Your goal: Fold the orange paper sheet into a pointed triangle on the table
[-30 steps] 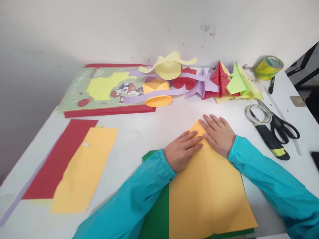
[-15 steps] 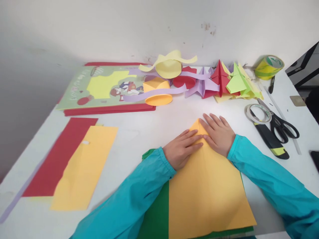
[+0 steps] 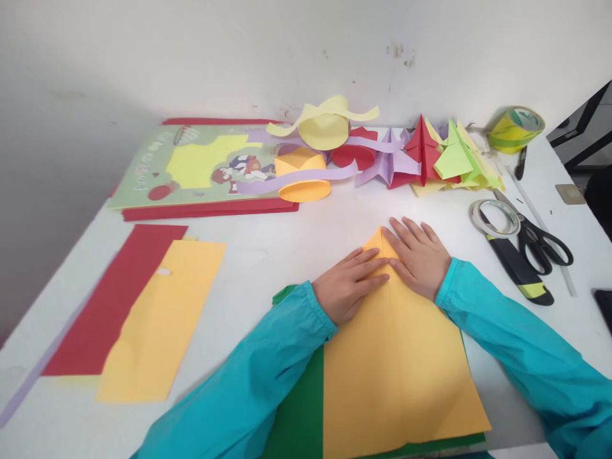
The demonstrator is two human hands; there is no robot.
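An orange sheet of paper (image 3: 401, 376) lies in front of me, its far end folded to a point, with a crease down its middle. My left hand (image 3: 348, 285) rests flat on the left folded flap, fingers stretched toward the centre line. On the right flap lies my right hand (image 3: 417, 258), palm down with its fingers spread and pointing to the far left. The fingertips of both hands come close together near the tip. A green sheet (image 3: 301, 401) sits beneath the orange paper and shows along its left and near edges.
Red paper (image 3: 115, 299) and an orange piece (image 3: 167, 325) lie at left. Paper rings (image 3: 304, 191) and folded paper planes (image 3: 421, 153) line the back beside a picture pad (image 3: 191, 199). Scissors (image 3: 542, 245), a utility knife (image 3: 519, 268), a tape roll (image 3: 497, 218) and yellow tape (image 3: 515, 131) are at right.
Both hands stay in the same place on the orange paper. The view shifts very slightly; nothing else visibly moves.
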